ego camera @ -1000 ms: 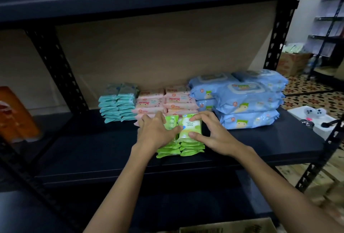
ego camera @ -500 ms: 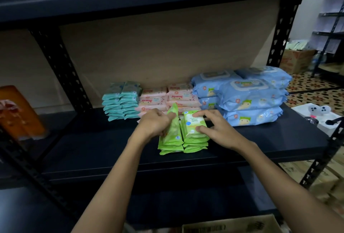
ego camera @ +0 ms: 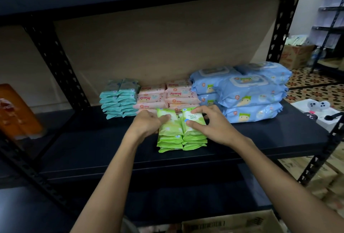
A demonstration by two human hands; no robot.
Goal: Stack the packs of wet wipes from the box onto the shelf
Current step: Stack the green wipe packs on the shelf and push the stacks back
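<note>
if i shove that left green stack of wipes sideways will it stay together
Probably not: the left green stack is loose soft packs, likely to slide apart. Glossy film looks slippery. The left hand and right hand both hold top packs, hinting they shift easily.

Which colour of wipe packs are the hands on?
The green packs at the shelf's front; left hand and right hand grip them. Teal, pink and blue stacks sit untouched behind.

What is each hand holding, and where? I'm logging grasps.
Left hand grips the left top green pack at its left edge; right hand pinches the right one.
</note>
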